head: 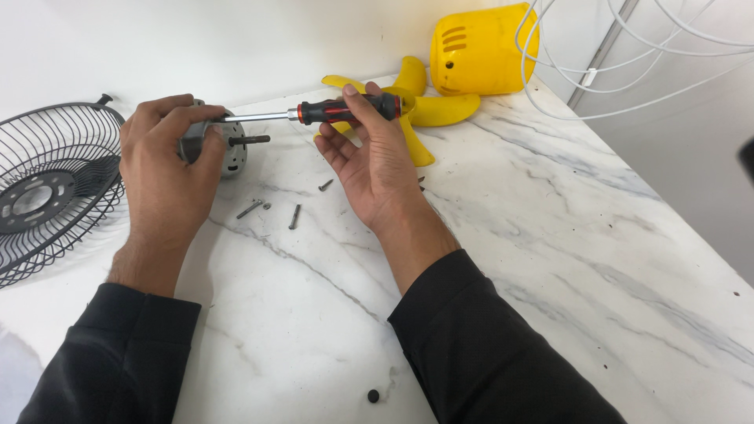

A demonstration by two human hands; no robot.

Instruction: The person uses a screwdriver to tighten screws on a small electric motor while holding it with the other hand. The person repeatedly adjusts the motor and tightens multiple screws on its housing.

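left hand [166,169]: I clamp it round the grey motor [228,149], bracing it on the desk [471,251]
right hand [369,157]: fingers closed on the screwdriver [314,114]; tip held level into the motor
loose screws [271,208]: just beside

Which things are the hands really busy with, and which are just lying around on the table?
In use:
left hand gripping the small grey metal motor
right hand holding the black-and-red-handled screwdriver

Lying about:
loose metal screws
yellow plastic fan blade
yellow plastic housing
black wire fan grille
white cables
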